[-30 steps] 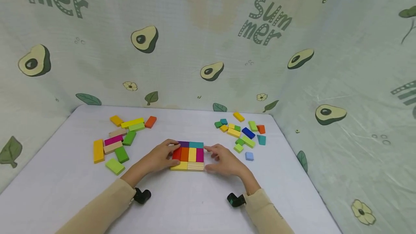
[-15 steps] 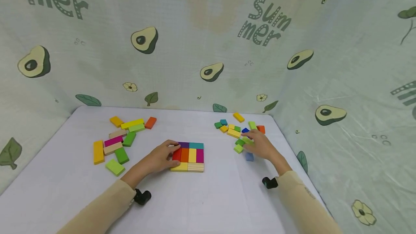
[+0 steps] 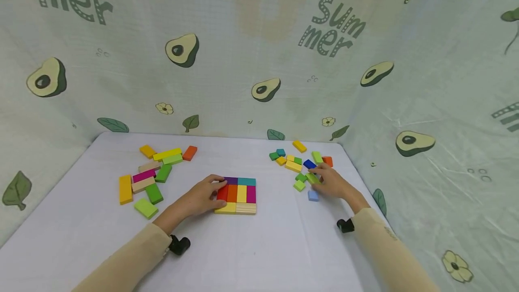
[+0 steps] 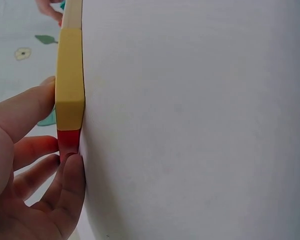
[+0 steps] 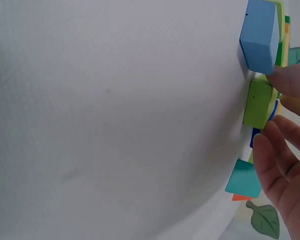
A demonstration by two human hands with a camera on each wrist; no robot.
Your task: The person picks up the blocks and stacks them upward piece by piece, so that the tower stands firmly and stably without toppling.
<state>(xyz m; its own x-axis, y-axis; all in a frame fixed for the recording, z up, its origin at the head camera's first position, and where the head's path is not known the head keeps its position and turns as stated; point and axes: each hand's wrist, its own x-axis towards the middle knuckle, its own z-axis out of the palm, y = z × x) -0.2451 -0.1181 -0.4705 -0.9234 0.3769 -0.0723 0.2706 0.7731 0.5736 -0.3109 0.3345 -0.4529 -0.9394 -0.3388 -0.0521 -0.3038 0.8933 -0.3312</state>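
Note:
A flat rectangle of coloured wooden blocks (image 3: 242, 193) lies mid-table, with purple and teal at the back, red, orange, yellow and magenta in the middle, yellow and plain wood in front. My left hand (image 3: 199, 198) holds its left end. In the left wrist view the thumb rests on the yellow block (image 4: 70, 75), and the fingers touch the red block (image 4: 68, 140). At the right, my right hand (image 3: 331, 181) pinches a light green block (image 5: 258, 102) between thumb and fingers. A light blue block (image 5: 260, 37) sits beside the thumb; a teal block (image 5: 243, 178) is by the fingers.
Several loose blocks lie at the left, among them an orange-yellow one (image 3: 125, 189) and a lime one (image 3: 146, 208). Around my right hand are a dark blue block (image 3: 310, 164), a small lime block (image 3: 299, 185) and yellow ones farther back. A printed cloth (image 3: 227, 48) hangs behind the table.
My right hand has left the right side of the block rectangle and moved right to the loose blocks, where it now pinches the light green one. The left hand has stayed in place.

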